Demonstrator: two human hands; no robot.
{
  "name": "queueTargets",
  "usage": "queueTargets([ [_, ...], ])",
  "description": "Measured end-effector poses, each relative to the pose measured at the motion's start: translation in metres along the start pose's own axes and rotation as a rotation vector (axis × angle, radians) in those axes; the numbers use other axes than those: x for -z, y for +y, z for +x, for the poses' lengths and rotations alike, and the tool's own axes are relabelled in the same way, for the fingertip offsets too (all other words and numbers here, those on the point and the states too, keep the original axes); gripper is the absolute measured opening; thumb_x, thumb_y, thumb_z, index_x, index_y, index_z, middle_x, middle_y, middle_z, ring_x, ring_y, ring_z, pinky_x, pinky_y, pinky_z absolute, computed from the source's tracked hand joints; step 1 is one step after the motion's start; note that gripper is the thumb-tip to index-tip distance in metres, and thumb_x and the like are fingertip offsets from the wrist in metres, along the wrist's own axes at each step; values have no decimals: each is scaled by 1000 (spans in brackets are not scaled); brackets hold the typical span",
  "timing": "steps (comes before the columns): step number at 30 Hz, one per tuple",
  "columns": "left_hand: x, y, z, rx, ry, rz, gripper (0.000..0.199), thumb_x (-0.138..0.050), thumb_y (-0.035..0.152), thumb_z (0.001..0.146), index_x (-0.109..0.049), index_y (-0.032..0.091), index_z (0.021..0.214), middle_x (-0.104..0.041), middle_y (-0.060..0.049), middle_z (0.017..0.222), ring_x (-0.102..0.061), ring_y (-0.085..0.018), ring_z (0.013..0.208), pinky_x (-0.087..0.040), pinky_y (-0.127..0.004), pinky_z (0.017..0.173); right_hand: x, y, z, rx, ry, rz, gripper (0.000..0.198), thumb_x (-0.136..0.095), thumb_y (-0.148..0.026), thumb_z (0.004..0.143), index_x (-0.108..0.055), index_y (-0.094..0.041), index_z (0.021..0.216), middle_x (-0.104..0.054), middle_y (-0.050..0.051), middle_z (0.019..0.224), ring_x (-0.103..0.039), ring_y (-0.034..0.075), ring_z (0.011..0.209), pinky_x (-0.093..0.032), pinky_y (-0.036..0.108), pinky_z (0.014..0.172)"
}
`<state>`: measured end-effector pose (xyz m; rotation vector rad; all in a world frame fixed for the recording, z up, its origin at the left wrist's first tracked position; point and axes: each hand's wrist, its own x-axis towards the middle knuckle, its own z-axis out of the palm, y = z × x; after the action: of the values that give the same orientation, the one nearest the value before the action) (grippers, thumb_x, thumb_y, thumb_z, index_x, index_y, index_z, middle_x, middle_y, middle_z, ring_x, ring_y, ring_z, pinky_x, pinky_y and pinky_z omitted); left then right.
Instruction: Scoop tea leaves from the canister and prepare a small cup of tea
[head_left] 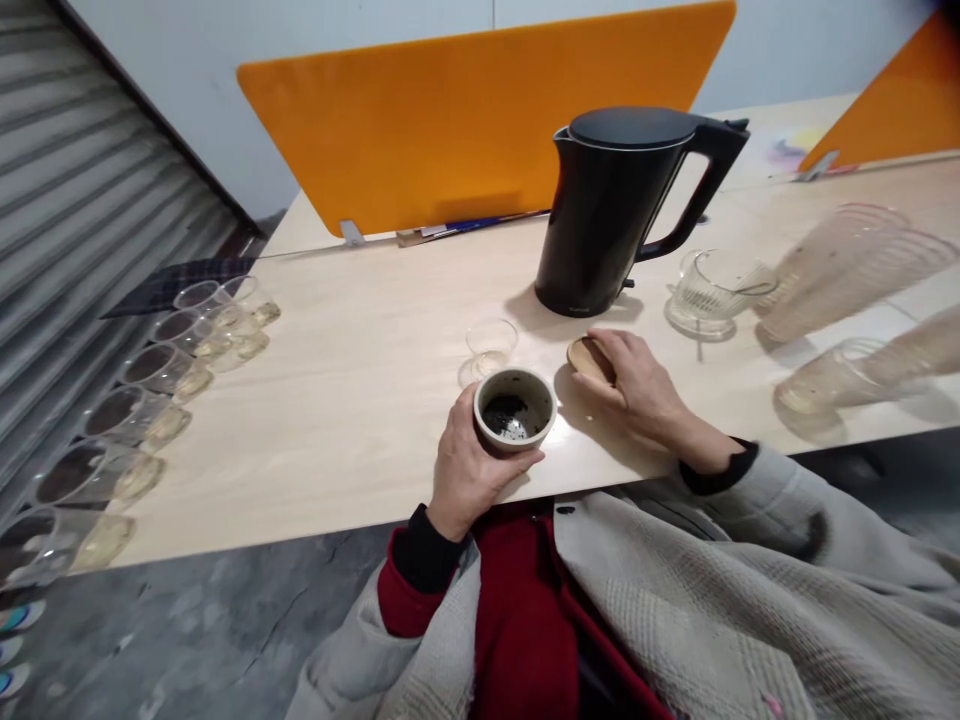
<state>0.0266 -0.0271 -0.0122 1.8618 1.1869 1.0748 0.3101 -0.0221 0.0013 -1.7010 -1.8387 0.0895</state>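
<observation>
"Count?"
"One smooth black kettle (600,220), two orange panels (465,130), one round cup (541,398) just below frame centre."
"Cup's condition?"
"Pale, thick-rimmed; dark bits (504,410) at the bottom."
"Fingers?"
"Left hand (469,465) curled round the cup's side, gripping; right hand (641,385) pinching one wooden-looking disc (587,362), right of the cup."

The right hand (637,388) hid part of the wooden piece (589,362); the ceramic cup (515,408) partly covered a small glass (491,355); the stacked cups (832,265) were blurred. The left edge cut into one plastic cup (34,545); the mark (579,309) low on the black kettle (592,215) was too small to read.
</observation>
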Motion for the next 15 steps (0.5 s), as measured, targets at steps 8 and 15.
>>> queueTargets([
  [8, 0, 2, 1, -36, 10, 7, 100, -100, 43, 67, -46, 29, 150, -64, -12, 145, -64, -35, 135, -51, -53, 116, 17, 32, -24, -104, 105, -4, 71, -67, -67, 90, -57, -24, 145, -61, 20, 144, -63, 41, 127, -55, 67, 103],
  [15, 1, 1, 1, -66, -2, -2, 101, -99, 47, 69, -44, 28, 153, -61, -13, 149, -60, -36, 140, -48, -54, 119, 66, 81, 3, -649, 683, 230, 76, -78, -18, 74, -49, -13, 145, -72, 18, 104, -66, 21, 58, -55, 37, 52],
])
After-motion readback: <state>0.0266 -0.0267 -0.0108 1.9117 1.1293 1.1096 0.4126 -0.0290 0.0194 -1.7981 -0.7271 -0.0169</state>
